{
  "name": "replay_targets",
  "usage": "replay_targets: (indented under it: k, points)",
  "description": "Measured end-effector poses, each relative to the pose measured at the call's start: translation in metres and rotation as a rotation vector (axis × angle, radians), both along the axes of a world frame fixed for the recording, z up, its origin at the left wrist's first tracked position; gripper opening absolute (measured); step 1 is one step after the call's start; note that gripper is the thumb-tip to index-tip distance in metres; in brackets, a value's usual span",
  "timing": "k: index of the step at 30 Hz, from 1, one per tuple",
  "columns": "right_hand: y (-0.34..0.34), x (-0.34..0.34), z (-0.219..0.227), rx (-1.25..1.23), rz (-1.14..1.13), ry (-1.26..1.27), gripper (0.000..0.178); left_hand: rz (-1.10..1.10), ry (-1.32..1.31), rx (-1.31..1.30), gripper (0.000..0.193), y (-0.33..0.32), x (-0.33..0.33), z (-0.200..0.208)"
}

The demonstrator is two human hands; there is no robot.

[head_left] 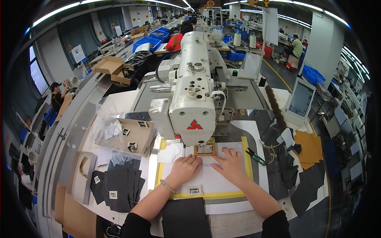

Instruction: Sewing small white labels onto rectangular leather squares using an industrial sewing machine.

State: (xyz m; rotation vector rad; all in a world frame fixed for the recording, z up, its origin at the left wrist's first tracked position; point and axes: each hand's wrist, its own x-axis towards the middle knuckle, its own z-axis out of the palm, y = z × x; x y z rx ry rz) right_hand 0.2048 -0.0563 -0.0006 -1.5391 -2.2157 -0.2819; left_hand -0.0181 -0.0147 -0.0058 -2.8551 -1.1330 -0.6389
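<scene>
1. Between the two hands and a little ahead of their middle sits a small orange-gold frame [205, 154], right under the head of a big white sewing machine [191, 109].
2. The left hand [185, 167] lies palm down on a white sheet [222, 185], its fingers close together and pointing at the frame. It looks flat, but I cannot tell if anything is under it. A beaded bracelet [168, 187] goes round that wrist.
3. The right hand [231, 167] is palm down too, with its fingers spread wide. One fingertip is just beside the frame.
4. Nearer the person than both hands, a pale label [195, 190] with dark print lies on the sheet (it is like a little name tag).
5. To the right of the right hand are green-handled snips [258, 158].
6. Left of the left hand, a cardboard box [143, 135] holds more small labels, and closer to the person is a pile of dark pieces [123, 182].
7. Below the hands, near the person, lies one more dark piece [185, 218].
</scene>
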Motion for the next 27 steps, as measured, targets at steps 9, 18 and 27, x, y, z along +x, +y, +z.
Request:
replay_targets:
  k: [9, 18, 27]
  points:
    - [0.003, -0.002, -0.008, 0.057, -0.034, -0.036, 0.036, -0.194, -0.091, 0.089, 0.041, 0.0, 0.007, -0.002]
    - [-0.002, -0.007, -0.005, 0.009, -0.036, -0.006, 0.038, -0.198, -0.082, 0.041, 0.044, 0.0, 0.008, 0.001]
    - [-0.003, -0.01, -0.007, 0.024, -0.043, -0.006, 0.038, -0.156, 0.013, 0.084, 0.03, 0.003, 0.004, -0.004]
